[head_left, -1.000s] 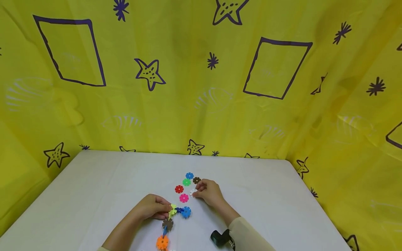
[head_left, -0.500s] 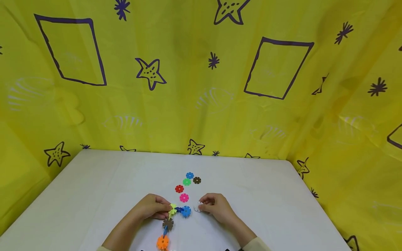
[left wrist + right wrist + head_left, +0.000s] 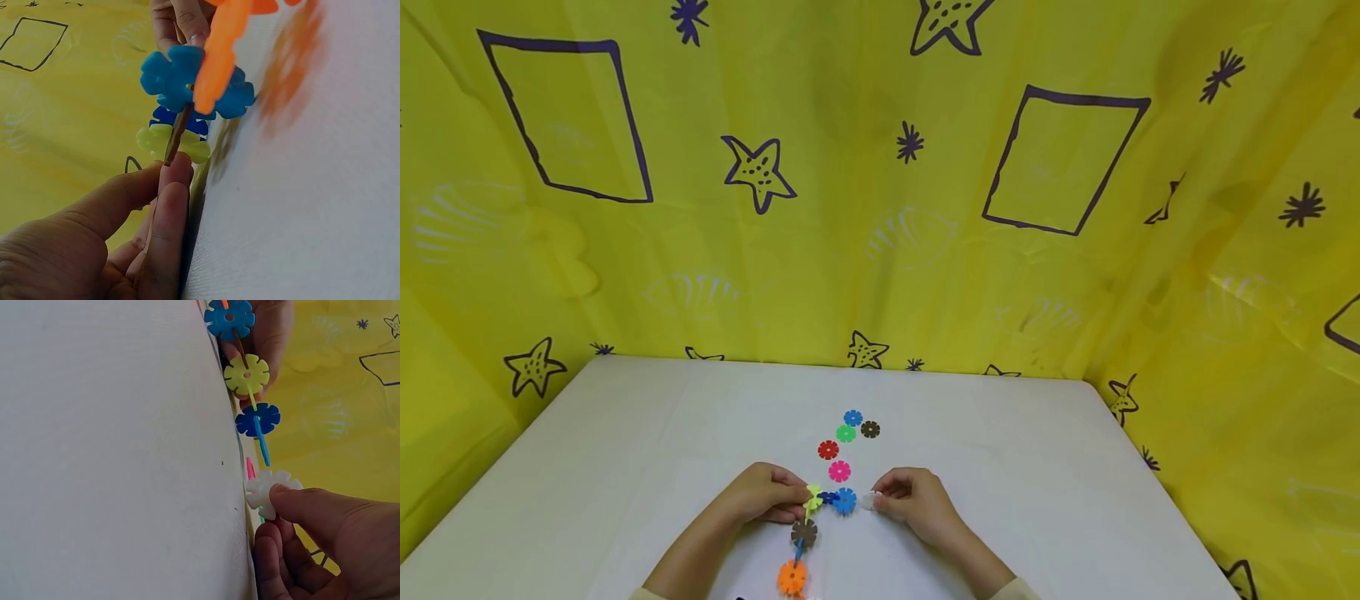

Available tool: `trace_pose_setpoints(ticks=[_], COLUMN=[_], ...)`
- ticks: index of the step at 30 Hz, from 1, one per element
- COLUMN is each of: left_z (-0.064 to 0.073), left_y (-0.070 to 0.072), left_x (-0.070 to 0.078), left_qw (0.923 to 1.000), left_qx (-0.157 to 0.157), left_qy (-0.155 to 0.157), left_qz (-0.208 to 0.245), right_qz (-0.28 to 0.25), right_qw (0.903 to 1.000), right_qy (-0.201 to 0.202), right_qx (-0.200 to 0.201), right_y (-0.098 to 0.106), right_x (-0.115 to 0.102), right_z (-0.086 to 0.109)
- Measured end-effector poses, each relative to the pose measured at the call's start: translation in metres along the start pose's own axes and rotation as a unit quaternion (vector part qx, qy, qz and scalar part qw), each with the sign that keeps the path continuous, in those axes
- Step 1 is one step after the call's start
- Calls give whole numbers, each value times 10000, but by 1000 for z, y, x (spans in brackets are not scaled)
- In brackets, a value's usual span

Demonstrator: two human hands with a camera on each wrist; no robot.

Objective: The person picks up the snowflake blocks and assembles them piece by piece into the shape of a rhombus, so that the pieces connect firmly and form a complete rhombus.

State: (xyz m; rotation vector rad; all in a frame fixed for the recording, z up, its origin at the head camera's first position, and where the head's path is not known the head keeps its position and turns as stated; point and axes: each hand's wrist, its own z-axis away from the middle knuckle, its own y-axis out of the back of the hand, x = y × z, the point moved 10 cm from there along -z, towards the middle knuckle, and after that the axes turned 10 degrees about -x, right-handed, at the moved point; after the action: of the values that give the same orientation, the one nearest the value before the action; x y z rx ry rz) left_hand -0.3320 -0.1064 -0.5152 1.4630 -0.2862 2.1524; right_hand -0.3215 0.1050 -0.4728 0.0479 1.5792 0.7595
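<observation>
A chain of interlocked notched plastic discs runs from an orange disc (image 3: 792,577) through a blue one (image 3: 172,78), a brown disc (image 3: 804,533), a yellow disc (image 3: 813,498) and a dark blue disc (image 3: 258,420) to a light blue disc (image 3: 845,501). My left hand (image 3: 766,495) pinches this chain at the yellow disc, between thumb and fingers. Between the thumb and forefinger of my right hand (image 3: 919,505) is a white disc (image 3: 265,492). In the right wrist view, a small gap parts it from the light blue end disc.
Loose discs lie on the white table (image 3: 685,433) beyond the hands: pink (image 3: 839,472), red (image 3: 828,450), green (image 3: 846,433), blue (image 3: 853,417) and brown (image 3: 870,429). Behind the table hangs a patterned yellow curtain (image 3: 820,275).
My right hand has picked the white disc up from beside the loose discs and brought it toward me, level with the chain's end; the disc has turned. My left hand stays put.
</observation>
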Motion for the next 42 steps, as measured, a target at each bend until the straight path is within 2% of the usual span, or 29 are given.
trace_pose_setpoints(ticks=[4, 10, 20, 31, 42], left_z=[1, 2, 1, -6, -10], left_y=[-1, -2, -6, -12, -14], left_x=[3, 5, 6, 18, 19], left_qw=[10000, 9998, 9997, 9947, 9941], left_qx=[-35, -79, -199, -729, -670], left_qy=[-56, -160, -138, -461, -387], left_qz=[31, 92, 15, -556, -762], right_qz=[108, -29, 31, 62, -9], right_qw=[9999, 9999, 9999, 9998, 9998], right_qy=[0, 87, 19, 95, 110], right_qx=[27, 77, 150, 157, 152], right_y=[-1, -3, -5, -5, -4], right_x=[-3, -4, -2, -3, -2], right_z=[0, 0, -1, -1, -1])
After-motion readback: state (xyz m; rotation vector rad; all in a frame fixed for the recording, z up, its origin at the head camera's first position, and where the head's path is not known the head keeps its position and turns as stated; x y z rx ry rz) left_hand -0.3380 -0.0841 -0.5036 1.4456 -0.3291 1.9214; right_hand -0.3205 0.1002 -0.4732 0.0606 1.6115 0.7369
